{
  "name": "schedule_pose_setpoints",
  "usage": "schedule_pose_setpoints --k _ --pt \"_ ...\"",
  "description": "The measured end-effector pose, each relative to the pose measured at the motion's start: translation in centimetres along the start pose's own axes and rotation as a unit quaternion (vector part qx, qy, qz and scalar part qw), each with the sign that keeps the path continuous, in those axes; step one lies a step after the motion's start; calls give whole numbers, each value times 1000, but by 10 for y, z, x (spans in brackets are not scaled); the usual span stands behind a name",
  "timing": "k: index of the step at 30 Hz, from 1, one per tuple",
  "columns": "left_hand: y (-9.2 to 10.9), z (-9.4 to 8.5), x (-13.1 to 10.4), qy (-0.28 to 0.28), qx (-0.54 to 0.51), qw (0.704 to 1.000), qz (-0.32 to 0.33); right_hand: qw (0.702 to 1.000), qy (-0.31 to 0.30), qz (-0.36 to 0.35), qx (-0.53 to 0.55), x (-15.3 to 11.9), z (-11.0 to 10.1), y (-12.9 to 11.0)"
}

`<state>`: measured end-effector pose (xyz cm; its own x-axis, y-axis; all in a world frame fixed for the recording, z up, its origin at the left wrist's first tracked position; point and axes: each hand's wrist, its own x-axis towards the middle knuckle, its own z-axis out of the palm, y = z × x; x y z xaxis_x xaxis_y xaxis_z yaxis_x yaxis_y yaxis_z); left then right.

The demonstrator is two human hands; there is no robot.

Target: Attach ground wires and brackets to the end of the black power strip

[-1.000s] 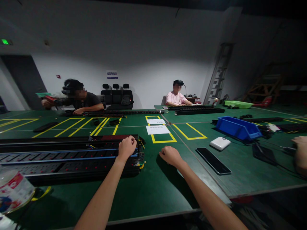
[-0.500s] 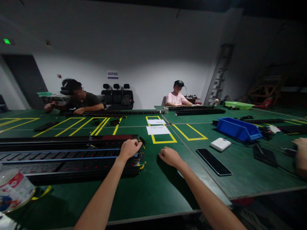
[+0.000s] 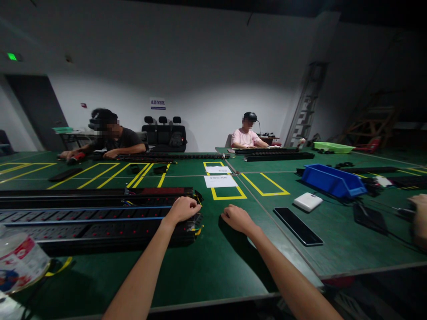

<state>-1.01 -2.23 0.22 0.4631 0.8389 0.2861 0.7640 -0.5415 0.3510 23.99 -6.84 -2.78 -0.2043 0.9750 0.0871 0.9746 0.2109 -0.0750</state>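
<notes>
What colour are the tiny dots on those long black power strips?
Red, on the power strips; the head view shows it.

Left hand (image 3: 183, 209) curled, right hand (image 3: 237, 218) loosely fisted

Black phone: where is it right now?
In the head view, the phone lies flat on the green table, right of the right hand, on the near side of the white device.
</notes>
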Motion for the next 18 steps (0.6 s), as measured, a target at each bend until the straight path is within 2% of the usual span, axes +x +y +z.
schedule_pose_setpoints --k 7,18 --pt "4 -3 -1 -21 -26 999 3 1000 -4 3 -4 -1 -1 -1" --pt "0 1 1 -12 -95 995 28 1000 0 0 -5 0 1 0"
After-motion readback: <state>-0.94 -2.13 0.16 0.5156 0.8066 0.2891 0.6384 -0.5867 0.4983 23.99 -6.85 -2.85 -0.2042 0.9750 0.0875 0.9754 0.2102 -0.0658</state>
